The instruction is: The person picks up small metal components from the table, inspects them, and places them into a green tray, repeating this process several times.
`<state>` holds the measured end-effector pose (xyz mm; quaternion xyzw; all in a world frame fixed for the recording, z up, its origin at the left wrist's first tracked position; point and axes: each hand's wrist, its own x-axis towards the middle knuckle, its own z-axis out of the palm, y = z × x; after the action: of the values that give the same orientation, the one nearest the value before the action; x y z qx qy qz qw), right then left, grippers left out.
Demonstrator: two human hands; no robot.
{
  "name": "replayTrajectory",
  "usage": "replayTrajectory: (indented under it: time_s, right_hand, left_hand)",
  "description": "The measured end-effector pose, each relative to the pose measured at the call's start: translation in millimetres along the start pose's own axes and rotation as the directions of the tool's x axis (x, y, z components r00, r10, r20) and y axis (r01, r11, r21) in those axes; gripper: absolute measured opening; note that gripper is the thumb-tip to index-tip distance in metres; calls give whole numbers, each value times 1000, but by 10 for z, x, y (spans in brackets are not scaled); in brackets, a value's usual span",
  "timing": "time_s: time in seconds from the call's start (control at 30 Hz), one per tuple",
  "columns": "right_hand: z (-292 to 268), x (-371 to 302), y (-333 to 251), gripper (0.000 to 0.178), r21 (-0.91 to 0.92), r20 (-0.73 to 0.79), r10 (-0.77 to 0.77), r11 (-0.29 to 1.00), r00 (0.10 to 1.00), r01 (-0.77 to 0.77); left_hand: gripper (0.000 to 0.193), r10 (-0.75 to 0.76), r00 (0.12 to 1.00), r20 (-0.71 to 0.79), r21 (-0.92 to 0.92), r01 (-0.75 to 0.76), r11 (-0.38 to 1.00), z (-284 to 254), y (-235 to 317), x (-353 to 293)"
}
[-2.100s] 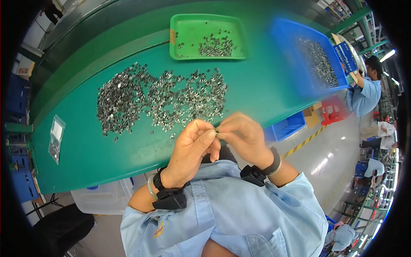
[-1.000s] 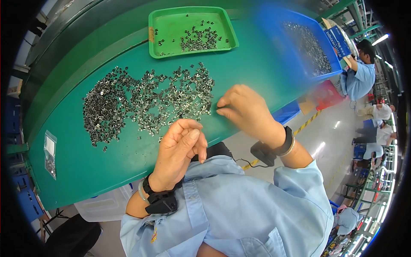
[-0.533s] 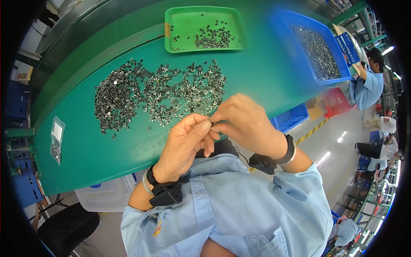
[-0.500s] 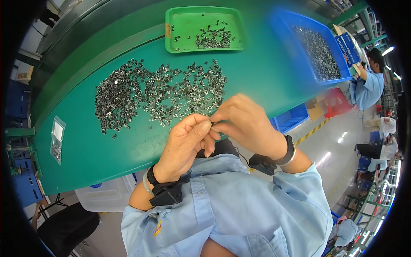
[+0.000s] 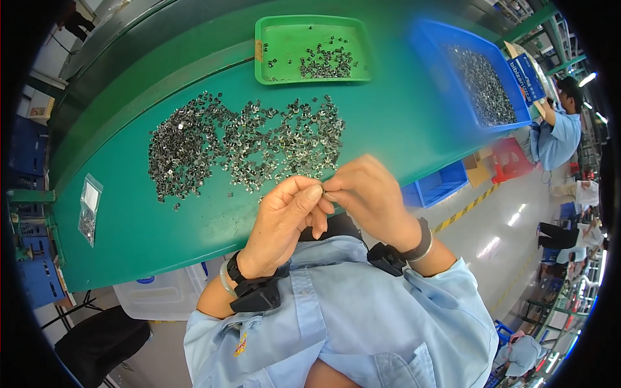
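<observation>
The two hands meet just past the near edge of the green counter (image 5: 381, 123), fingertips together in front of the wearer's light blue shirt (image 5: 362, 284). The left hand (image 5: 284, 213) pinches a small part (image 5: 323, 191) between thumb and forefinger, its other fingers curled loosely below, and the right hand (image 5: 370, 197) comes in from the other side with thumb and forefinger closed on that same piece; it is mostly hidden by the fingertips, so its exact shape cannot be made out. Beyond the hands, many little dark and silvery metal pieces lie on the counter: a dense heap (image 5: 181, 149) on the left, running into a looser spread (image 5: 304, 139) whose near edge lies close to the fingertips. Farther back sits a shallow green tray (image 5: 281, 40) with more such pieces, gathered mostly toward its near right side. To the right, a blue bin (image 5: 447, 77) holds a large mass of small metallic pieces. A clear plastic bag (image 5: 90, 208), with a white label and small pieces at its bottom, lies near the counter's left end. At far right, a co-worker in blue (image 5: 557, 137) stands beside a red stool (image 5: 509, 160)
</observation>
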<state>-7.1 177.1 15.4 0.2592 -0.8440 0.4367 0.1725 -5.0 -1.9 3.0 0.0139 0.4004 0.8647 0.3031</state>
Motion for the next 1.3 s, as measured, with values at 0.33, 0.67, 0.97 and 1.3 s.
replayTrajectory:
  time_s: [0.33,0.67,0.97,1.3]
  right_hand:
    - [9,-55,-25,21,123,-35,43,992,998,-38]
    - [-4,-122,25,18,153,-44,12,988,999,-5]
    - [2,-109,45,16,213,-37,-23,977,999,30]
    - [52,-111,22,15,270,-32,18,963,999,-9]
  left_hand:
    - [15,34,999,22,-16,-34,999,28,-35,14]
    - [14,33,998,53,17,-34,999,45,-64,22]
    - [13,10,998,70,-156,1,988,92,-50,-10]
    - [16,17,996,87,-147,-4,989,19,-92,-6]
